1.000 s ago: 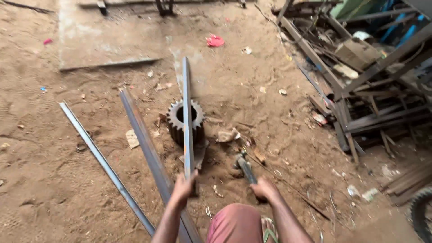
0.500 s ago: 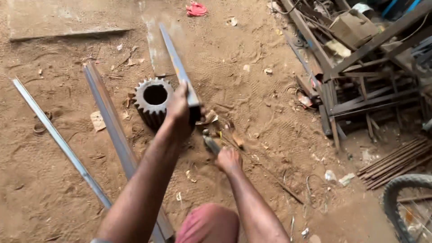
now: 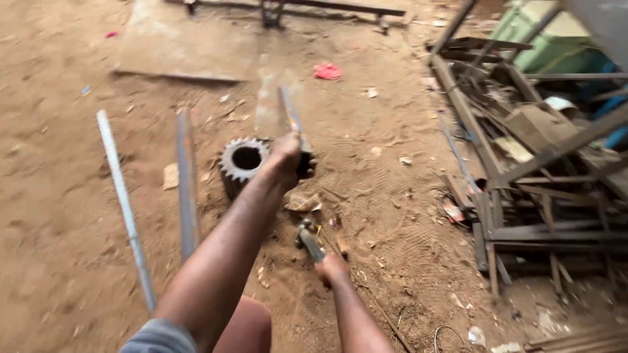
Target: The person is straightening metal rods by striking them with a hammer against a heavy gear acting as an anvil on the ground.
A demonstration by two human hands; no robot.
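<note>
The left hand [image 3: 286, 155] had slid up the flat metal bar [image 3: 291, 121], its fingers wrapped tight around it, just beside the gear [image 3: 243, 160]. The right hand [image 3: 333, 268] had dropped lower, fingers closed on the hammer [image 3: 309, 238], ready to hit.

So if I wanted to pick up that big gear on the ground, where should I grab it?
Probably by the toothed rim of the gear, coming from the left. It stands on end in the dirt with its hole facing up, so fingers could also hook inside the hole. The right side is crowded: the left hand holds a metal strip there. It looks heavy, so use both hands.
</note>
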